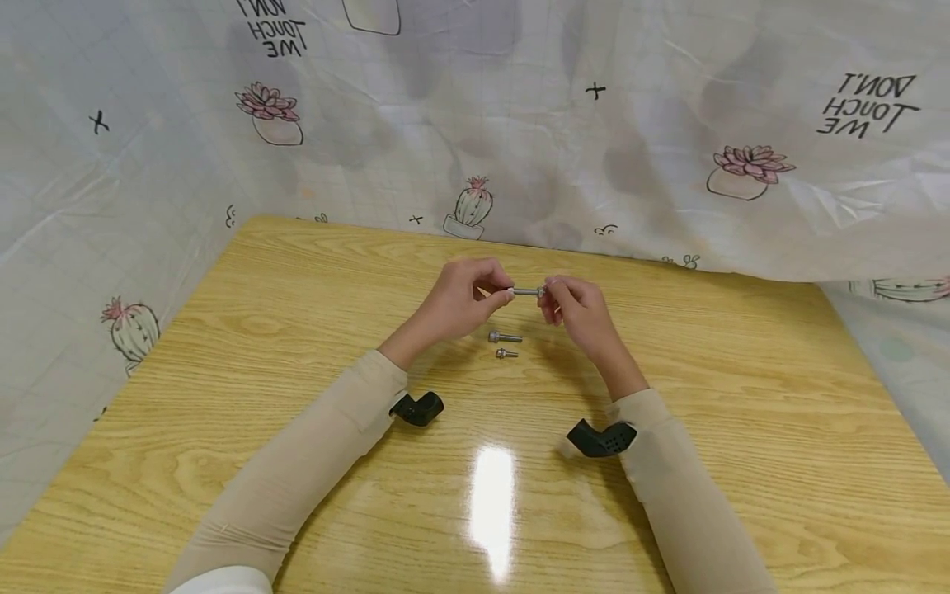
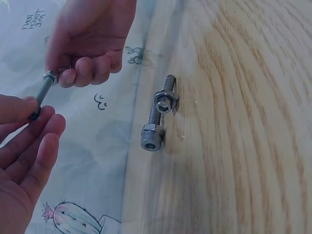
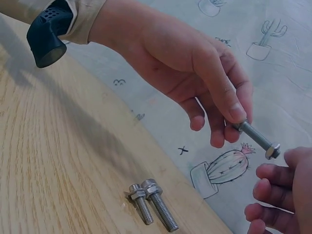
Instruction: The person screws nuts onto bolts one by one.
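My left hand (image 1: 467,297) pinches one end of a metal bolt (image 1: 527,291) between thumb and fingertips, above the table. The bolt lies roughly level in the head view, its threaded shank bare between the hands. A hex nut (image 3: 273,150) sits on its far end. My right hand (image 1: 582,309) has its thumb and curled fingers right at this nut; in the left wrist view the nut meets the right fingertips. Below the hands, a larger socket-head bolt (image 1: 506,337) and a smaller bolt (image 1: 508,354) lie side by side on the table, each with a nut near its head.
The wood-grain table (image 1: 334,272) spreads around the hands, with a bright light reflection near its front. A pale printed sheet (image 1: 519,124) hangs behind its far edge. Black wrist devices (image 1: 418,409) sit on both sleeves, close over the tabletop.
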The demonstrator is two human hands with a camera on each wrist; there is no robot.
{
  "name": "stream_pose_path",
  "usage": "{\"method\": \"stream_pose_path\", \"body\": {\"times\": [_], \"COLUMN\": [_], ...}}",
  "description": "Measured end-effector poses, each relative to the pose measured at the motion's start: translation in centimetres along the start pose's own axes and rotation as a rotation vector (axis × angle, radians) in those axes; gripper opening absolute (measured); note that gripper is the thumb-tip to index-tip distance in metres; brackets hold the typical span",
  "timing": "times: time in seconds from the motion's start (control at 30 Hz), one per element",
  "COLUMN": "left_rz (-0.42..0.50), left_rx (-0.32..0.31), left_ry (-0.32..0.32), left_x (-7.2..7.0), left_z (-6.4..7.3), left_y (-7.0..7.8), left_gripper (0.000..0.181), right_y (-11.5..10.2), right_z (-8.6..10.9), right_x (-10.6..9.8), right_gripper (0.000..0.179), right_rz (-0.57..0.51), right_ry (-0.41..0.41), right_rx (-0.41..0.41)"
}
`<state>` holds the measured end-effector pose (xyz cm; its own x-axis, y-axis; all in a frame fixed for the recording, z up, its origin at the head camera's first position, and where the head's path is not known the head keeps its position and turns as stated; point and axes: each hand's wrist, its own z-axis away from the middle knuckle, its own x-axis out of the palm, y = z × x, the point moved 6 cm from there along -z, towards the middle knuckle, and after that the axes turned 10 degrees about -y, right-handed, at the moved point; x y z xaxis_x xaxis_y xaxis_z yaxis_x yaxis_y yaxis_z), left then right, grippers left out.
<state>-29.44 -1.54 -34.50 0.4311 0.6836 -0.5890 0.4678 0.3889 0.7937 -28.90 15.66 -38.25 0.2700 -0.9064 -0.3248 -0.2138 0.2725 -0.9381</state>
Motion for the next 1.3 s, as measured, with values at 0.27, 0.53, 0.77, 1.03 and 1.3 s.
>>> {"method": "stream_pose_path", "body": {"times": [0.27, 0.53, 0.77, 1.03, 1.3], "left_rz": [-0.001, -0.001, -0.012, -0.024, -0.014], "left_rx": [-0.007, 0.005, 0.027, 0.031, -0.002], "left_ry": [0.032, 0.033, 0.014, 0.003, 0.021], "left_x": [-0.32, -0.28, -0.10, -0.15, -0.33], "left_z": [0.40, 0.47, 0.51, 0.43, 0.38], "left_y": [-0.44, -0.55, -0.40, -0.23, -0.51], "left_gripper": [0.004, 0.005, 0.004, 0.004, 0.004], "right_y": [-0.72, -0.72, -0.47, -0.12, -0.93], "right_z": [0.49, 0.60, 0.49, 0.21, 0.45], "right_x": [0.00, 0.19, 0.38, 0.49, 0.19], "right_gripper": [0.022, 0.020, 0.023, 0.040, 0.021], "right_rz": [-0.038, -0.043, -0.039, 0.015, -0.014], "right_ry": [-0.009, -0.004, -0.006, -0.011, -0.009], "right_rx": [-0.122, -0.136, -0.140, -0.056, -0.123]}}
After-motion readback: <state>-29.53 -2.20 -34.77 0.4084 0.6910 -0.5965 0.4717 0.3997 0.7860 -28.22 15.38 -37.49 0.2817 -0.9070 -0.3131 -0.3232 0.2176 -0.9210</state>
